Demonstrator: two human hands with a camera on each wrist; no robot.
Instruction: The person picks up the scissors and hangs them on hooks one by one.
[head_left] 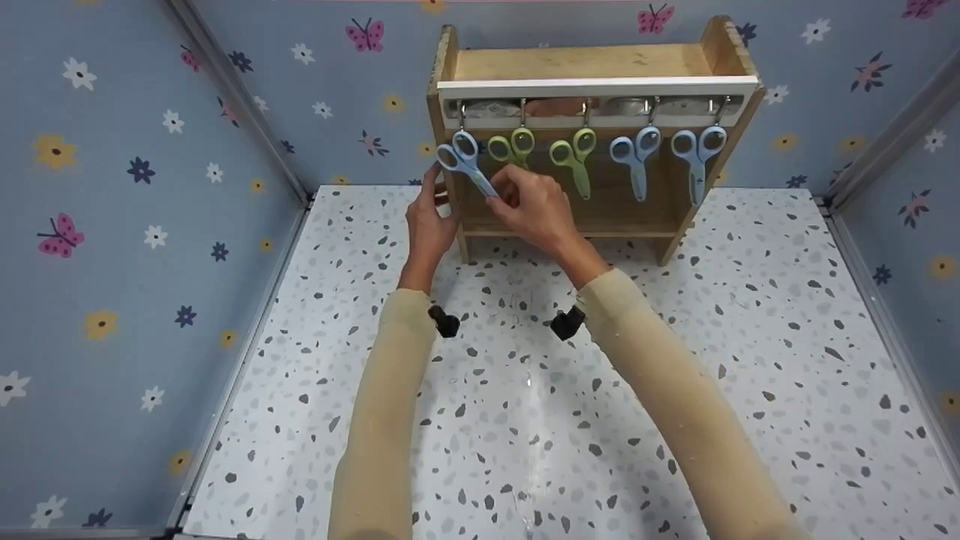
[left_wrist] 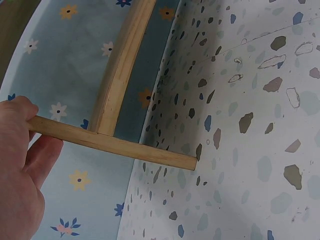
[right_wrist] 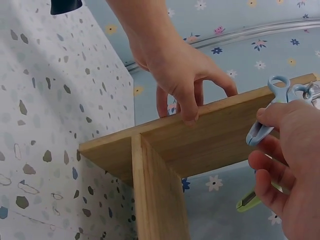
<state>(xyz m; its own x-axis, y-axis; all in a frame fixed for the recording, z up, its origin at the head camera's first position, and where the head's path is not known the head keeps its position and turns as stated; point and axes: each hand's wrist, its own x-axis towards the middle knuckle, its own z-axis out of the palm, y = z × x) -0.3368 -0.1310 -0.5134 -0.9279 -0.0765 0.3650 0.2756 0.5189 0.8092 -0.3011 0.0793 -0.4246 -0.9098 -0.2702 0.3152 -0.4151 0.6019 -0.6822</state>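
A wooden rack [head_left: 577, 64] stands at the back, with scissors hanging from hooks along its front rail. My left hand [head_left: 433, 229] grips the rack's left side panel [left_wrist: 115, 145], thumb on one face and fingers on the other. Between thumb and fingers, my right hand [head_left: 541, 210] pinches the lower end of the leftmost light blue scissors [head_left: 478, 177]. Those scissors tilt, their handle loops up by the leftmost hook [head_left: 461, 112]. Just behind the right hand hang green scissors [head_left: 523, 140], their lower part hidden by it in the head view.
Farther right along the rail hang another pair of green scissors [head_left: 580, 174] and two more blue scissors, one in the middle right [head_left: 637, 176] and one at the end [head_left: 697, 180]. Flower-patterned walls [head_left: 135, 300] enclose the speckled white tabletop [head_left: 510, 420].
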